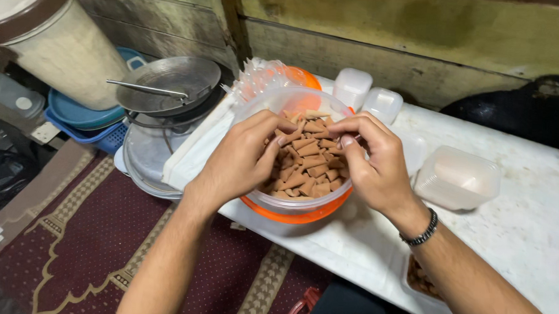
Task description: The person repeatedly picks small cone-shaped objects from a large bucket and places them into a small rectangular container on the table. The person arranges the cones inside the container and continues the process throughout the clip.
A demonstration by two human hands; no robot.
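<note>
The brown cone-shaped pieces point(304, 161) lay heaped in a clear round tub point(294, 101) that sat on an orange lid point(293, 214) near the front edge of the white table point(527, 230). My left hand point(238, 161) was curled into the heap, fingers closed on a few pieces; my right hand point(373, 161) reached in from the other side, thumb and forefinger pinched on one piece. In my judgement the main risk was the tub's position: it stood close to the table edge above the red patterned carpet point(87, 249), and pressure from both hands on the near rim could have tipped it or slid it off its lid. A second risk was breakage, since the pieces looked brittle and a tight grip might have crushed their tips. Packages noted: a stack of clear pointed sleeves point(258, 77) behind the tub; two small white lidded cups point(367, 95) beyond it; an empty clear rectangular container point(457, 177) to the right; a tray of more brown pieces point(422, 279) at the table's front edge, partly hidden by my right forearm. No labels or signs were visible on any of them. Left of the table stood metal pans point(166, 86) and a blue basket point(86, 123).
</note>
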